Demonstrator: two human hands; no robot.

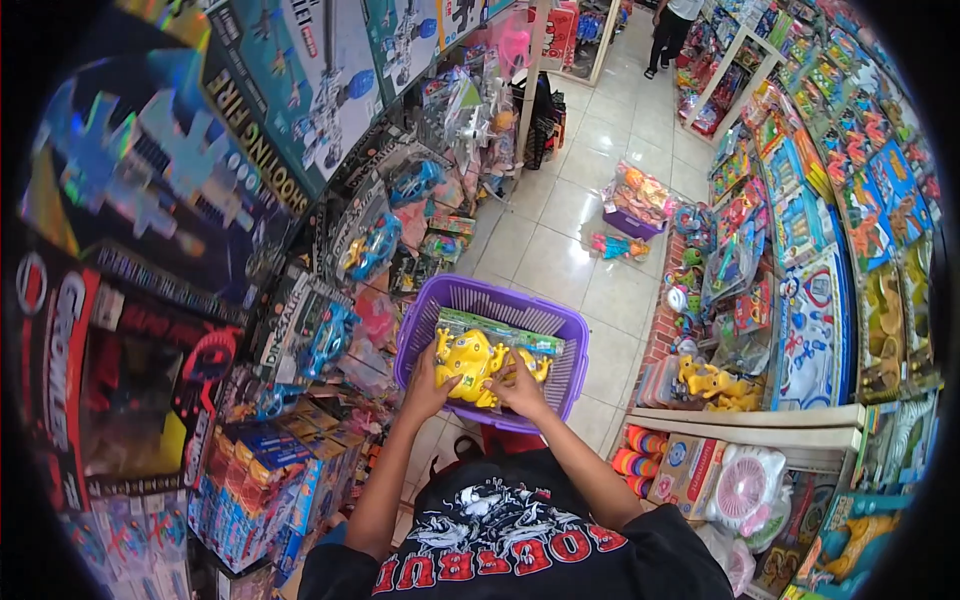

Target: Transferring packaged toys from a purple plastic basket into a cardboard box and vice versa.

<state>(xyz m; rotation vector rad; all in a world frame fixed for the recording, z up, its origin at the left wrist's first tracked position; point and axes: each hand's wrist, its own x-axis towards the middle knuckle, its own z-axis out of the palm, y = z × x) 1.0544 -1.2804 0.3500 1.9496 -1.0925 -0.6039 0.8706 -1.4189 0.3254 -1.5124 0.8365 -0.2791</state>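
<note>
A yellow plastic toy frog [468,362] is held over the purple basket [577,345], which has slatted walls. My left hand [428,384] closes on the frog's left side, with the thumb on top. My right hand [517,386] grips its right side near the lower edge. Behind the frog, a clear-bagged toy with a green header card [500,331] lies in the basket. Another yellow piece [540,366] shows just beyond my right fingers; whether it belongs to the frog is hidden.
Boxed toy guns [330,90] and bagged toys crowd the left shelves. Packed toys [815,310] and a pink fan-like item [745,490] line the right. A second purple basket [632,222] stands on the tiled floor [570,265]. A person [672,35] is far down the aisle.
</note>
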